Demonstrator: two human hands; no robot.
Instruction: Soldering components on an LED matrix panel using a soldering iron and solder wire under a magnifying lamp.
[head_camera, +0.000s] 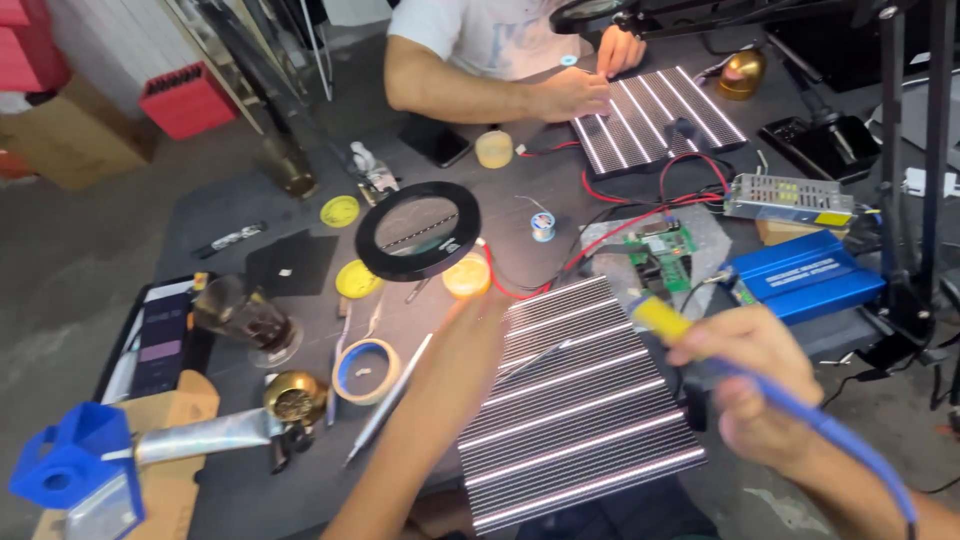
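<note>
Right hand (745, 385) grasps blue-corded soldering iron (662, 320); left hand (478, 310) pinches round yellow tin (467, 276).

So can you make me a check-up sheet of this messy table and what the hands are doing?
Surface: dark table, crowded.
Job's things: striped LED panel under the hands; blue-handled soldering tool with yellow collar; small yellow tub.
Clutter: round magnifier, tape roll, glass, green circuit board, blue box.
Grippers: left hand reaches to the yellow tub; right hand grips the soldering tool.
Cables: red wires loop between the panels.
Surroundings: another person works on a second panel across the table.
</note>
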